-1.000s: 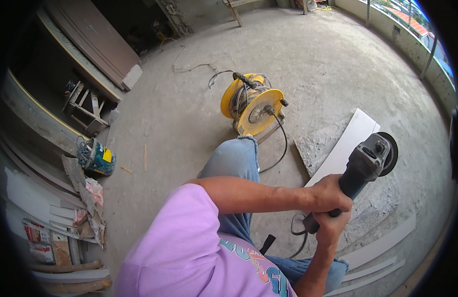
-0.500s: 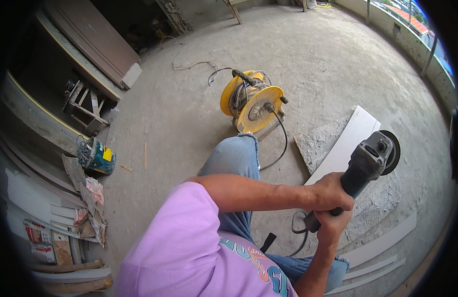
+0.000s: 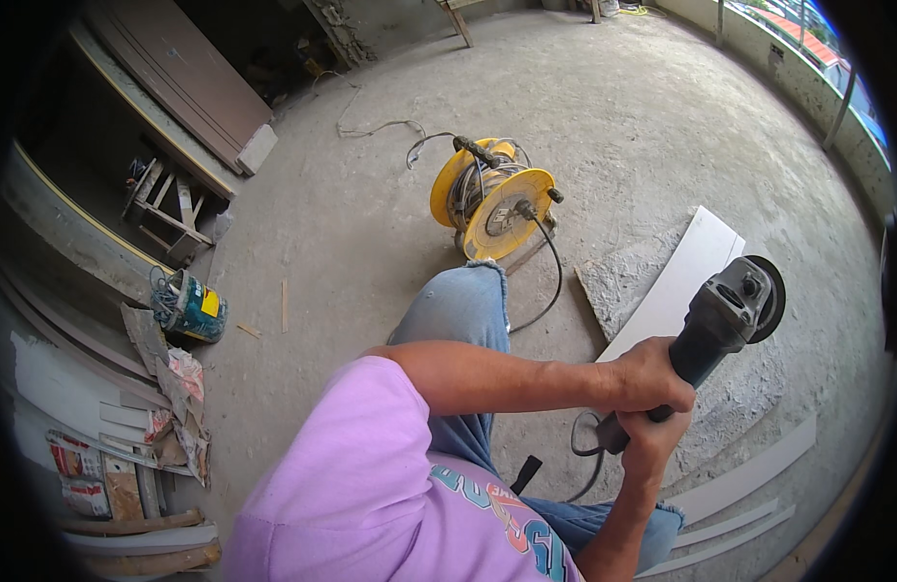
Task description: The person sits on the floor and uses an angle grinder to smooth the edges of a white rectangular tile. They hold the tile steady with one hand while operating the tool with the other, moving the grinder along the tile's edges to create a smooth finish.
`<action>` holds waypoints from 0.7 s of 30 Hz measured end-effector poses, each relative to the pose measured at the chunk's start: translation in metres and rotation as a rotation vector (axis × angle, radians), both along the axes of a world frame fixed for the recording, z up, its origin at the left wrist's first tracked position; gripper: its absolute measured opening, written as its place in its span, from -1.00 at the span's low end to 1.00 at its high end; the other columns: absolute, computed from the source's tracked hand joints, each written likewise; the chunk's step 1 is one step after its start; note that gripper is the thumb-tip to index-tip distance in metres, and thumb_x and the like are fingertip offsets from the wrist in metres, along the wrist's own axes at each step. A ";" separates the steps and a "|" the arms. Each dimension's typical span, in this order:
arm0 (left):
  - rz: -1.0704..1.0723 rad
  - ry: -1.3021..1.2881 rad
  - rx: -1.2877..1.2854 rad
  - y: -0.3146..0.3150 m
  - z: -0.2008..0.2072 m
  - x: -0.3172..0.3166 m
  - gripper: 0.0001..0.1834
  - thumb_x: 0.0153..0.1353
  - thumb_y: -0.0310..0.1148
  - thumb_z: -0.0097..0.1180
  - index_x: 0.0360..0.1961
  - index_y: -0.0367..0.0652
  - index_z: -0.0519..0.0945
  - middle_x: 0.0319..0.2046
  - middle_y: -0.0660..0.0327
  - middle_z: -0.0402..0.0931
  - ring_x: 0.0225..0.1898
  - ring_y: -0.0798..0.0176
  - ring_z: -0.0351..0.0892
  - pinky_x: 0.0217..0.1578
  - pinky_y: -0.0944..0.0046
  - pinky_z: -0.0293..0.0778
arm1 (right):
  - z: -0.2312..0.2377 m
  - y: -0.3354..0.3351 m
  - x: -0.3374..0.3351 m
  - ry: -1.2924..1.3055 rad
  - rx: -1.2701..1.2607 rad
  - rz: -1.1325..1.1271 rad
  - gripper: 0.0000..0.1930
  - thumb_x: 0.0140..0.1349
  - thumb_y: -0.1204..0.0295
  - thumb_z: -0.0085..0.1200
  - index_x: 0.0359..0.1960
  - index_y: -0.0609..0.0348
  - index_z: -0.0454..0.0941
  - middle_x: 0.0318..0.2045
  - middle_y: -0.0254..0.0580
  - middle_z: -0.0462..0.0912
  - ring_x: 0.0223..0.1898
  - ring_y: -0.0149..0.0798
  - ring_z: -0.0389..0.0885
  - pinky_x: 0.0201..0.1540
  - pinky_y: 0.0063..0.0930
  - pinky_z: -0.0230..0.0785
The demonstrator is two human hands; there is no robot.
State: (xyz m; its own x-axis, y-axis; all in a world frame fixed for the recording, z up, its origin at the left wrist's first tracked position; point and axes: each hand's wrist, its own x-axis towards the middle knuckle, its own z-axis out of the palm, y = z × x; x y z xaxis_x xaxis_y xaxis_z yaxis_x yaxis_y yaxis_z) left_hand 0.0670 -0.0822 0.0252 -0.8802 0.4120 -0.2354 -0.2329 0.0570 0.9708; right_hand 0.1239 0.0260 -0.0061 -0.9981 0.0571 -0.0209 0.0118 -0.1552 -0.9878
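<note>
I hold a dark grey angle grinder [image 3: 712, 325] with both hands, out to my right. Its disc [image 3: 770, 299] points up and away, above the far part of a white board. My left hand [image 3: 647, 375] is closed round the front of the body, just behind the metal gear head. Below it, my right hand [image 3: 652, 438] wraps the rear of the handle, and the two hands touch. From the tool's rear end a black cord [image 3: 586, 452] loops downward. Under the grinder, the long white board [image 3: 673, 281] lies partly on a rough grey slab [image 3: 623, 281].
A yellow cable reel [image 3: 494, 199] with a plugged-in black lead stands ahead on the concrete floor. Narrow white strips [image 3: 749, 485] lie at lower right. At left are a teal bucket [image 3: 198, 308], scrap boards and bags, and a wooden stand [image 3: 172, 209]. A low wall [image 3: 788, 68] borders the right.
</note>
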 end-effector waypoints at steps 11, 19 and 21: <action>-0.014 -0.032 0.028 0.002 -0.001 -0.002 -0.53 -0.17 -0.28 0.31 -0.23 -0.34 0.53 -0.39 0.12 0.53 -0.34 0.22 0.53 -0.23 0.22 0.51 | -0.005 0.003 -0.001 0.004 0.008 -0.006 -0.54 -0.23 0.46 0.38 -0.23 0.35 0.53 -0.32 -0.32 0.56 -0.32 -0.44 0.54 -0.22 -0.48 0.43; 0.004 -0.035 0.021 0.007 -0.008 -0.005 -0.53 -0.17 -0.28 0.34 -0.23 -0.34 0.54 -0.37 0.12 0.54 -0.33 0.23 0.54 -0.22 0.22 0.51 | -0.013 0.007 -0.003 -0.013 0.008 -0.016 -0.55 -0.21 0.51 0.38 -0.20 0.34 0.53 -0.31 -0.30 0.57 -0.30 -0.41 0.57 -0.19 -0.45 0.46; 0.000 -0.019 0.030 0.008 -0.009 -0.006 -0.51 -0.17 -0.27 0.34 -0.21 -0.34 0.54 -0.37 0.12 0.54 -0.33 0.22 0.54 -0.21 0.22 0.51 | -0.013 0.008 -0.002 -0.020 0.011 -0.021 -0.54 -0.21 0.51 0.38 -0.20 0.33 0.53 -0.31 -0.30 0.57 -0.31 -0.40 0.57 -0.19 -0.45 0.46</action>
State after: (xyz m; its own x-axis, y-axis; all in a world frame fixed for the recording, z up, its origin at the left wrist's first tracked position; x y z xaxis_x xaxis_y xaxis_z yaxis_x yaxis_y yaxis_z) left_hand 0.0614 -0.0747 0.0162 -0.8757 0.4191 -0.2399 -0.2515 0.0283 0.9674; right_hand 0.1214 0.0341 -0.0189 -0.9962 0.0779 -0.0400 0.0284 -0.1445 -0.9891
